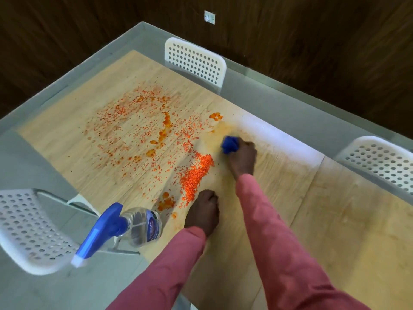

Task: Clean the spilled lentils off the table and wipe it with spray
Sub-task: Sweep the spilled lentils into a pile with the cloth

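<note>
Two hands at work: my right hand point(242, 154) gripped a blue cloth point(229, 144), herding lentils point(196, 173) across the bench point(346, 211); my left hand point(202, 211) rested curled, empty. Spray bottle point(136, 227) stood beside. Next, likely: gather the heap.

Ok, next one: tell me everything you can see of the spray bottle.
The spray bottle has a clear plastic body with a blue and white label, too blurred to read, and a blue trigger head with a white nozzle tip. It stands on the table near its left edge. Its head points toward the camera's lower left, over a white chair. How full it is cannot be told. Neither hand touches it; the left hand rests on the table just to its right.
</note>
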